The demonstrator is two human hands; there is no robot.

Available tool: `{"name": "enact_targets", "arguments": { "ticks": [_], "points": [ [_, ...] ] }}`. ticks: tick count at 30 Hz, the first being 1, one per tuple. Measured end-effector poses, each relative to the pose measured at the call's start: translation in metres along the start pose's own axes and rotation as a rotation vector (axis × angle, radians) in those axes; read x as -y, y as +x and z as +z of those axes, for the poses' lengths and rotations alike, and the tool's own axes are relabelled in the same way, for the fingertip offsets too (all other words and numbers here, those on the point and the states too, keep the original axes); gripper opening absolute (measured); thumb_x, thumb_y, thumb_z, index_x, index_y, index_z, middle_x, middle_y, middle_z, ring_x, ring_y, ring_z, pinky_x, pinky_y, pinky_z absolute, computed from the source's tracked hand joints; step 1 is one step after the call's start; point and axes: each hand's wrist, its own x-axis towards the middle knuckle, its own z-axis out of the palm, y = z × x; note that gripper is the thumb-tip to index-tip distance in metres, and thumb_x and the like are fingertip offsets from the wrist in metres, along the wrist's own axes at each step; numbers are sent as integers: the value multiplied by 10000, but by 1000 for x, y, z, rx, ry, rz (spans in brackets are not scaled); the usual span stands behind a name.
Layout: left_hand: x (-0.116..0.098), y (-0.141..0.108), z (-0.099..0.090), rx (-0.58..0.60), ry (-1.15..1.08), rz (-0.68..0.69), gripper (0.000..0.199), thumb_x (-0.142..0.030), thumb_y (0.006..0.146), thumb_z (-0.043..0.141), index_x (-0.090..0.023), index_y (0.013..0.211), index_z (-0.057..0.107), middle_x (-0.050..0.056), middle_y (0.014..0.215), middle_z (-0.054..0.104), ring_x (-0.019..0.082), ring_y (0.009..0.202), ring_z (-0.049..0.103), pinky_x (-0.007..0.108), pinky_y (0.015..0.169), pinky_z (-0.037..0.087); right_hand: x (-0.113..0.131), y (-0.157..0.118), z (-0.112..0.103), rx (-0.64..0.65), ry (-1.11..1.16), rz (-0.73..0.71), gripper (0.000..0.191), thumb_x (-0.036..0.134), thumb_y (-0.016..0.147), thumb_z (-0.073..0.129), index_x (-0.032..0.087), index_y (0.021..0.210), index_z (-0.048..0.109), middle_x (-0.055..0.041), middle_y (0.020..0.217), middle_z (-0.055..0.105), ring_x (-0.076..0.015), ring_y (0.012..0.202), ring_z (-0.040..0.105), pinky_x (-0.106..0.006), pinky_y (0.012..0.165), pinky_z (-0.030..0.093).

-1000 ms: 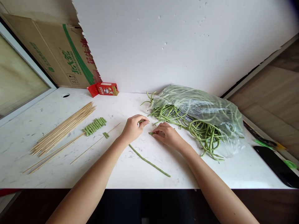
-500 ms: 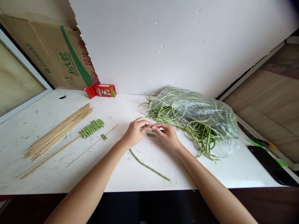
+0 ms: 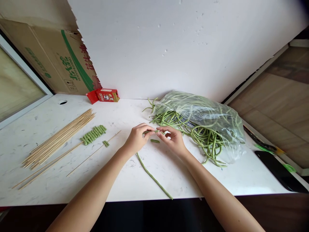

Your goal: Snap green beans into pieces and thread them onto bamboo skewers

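My left hand [image 3: 140,137] is closed on a long green bean [image 3: 152,175], whose tail hangs below the palm toward the table's front edge. Thumb and fingers of my right hand [image 3: 172,138] pinch the same bean near its end, close to the left fingertips. Just under the hands a short bean piece [image 3: 154,140] lies on the white table. To the left, a bamboo skewer [image 3: 91,155] carries a couple of short pieces [image 3: 105,143]. Beside it, a row of bean pieces [image 3: 94,134] is threaded on skewers.
A bundle of bamboo skewers [image 3: 60,138] lies at the left. Long beans [image 3: 210,141] spill from a clear plastic bag [image 3: 234,125] at the right. A red box [image 3: 107,95] stands by the back wall, near a cardboard carton [image 3: 58,61]. A black phone-like slab [image 3: 277,167] rests far right.
The bean's loose tail has swung down toward the front edge of the table. Both hands stay together at nearly the same spot, and the view has shifted slightly.
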Motion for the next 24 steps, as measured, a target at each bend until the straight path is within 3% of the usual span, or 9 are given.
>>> {"name": "enact_targets", "arguments": {
  "ticks": [7,15,20,24],
  "points": [
    [-3,-2,0,-8,-22,63,113,-252,969,712,-214,1037,793,78,985,791,193,898,745,315,821,601,6,-1,-1,13,-81,-71,253,472,949,724,229,963,797,-82,915,767,-205,796,644,-301,596,494],
    [-4,-3,1,-4,-21,68,106,-185,967,678,-206,948,780,68,929,782,181,842,730,300,782,584,11,-3,4,95,105,68,363,564,941,703,204,920,747,-48,872,716,-192,799,630,-299,667,501],
    [-9,-1,0,-5,-90,39,110,-150,941,688,-196,900,779,60,871,784,179,804,727,303,756,577,10,-5,6,188,262,215,429,631,914,711,203,919,733,7,692,563,-134,608,463,-277,575,417],
    [-6,0,-1,3,-96,21,122,-156,938,681,-193,868,775,65,858,783,189,804,728,318,761,583,3,-5,6,233,385,264,464,663,898,706,211,804,665,-3,706,539,-139,609,439,-283,564,407]
  ]
}}
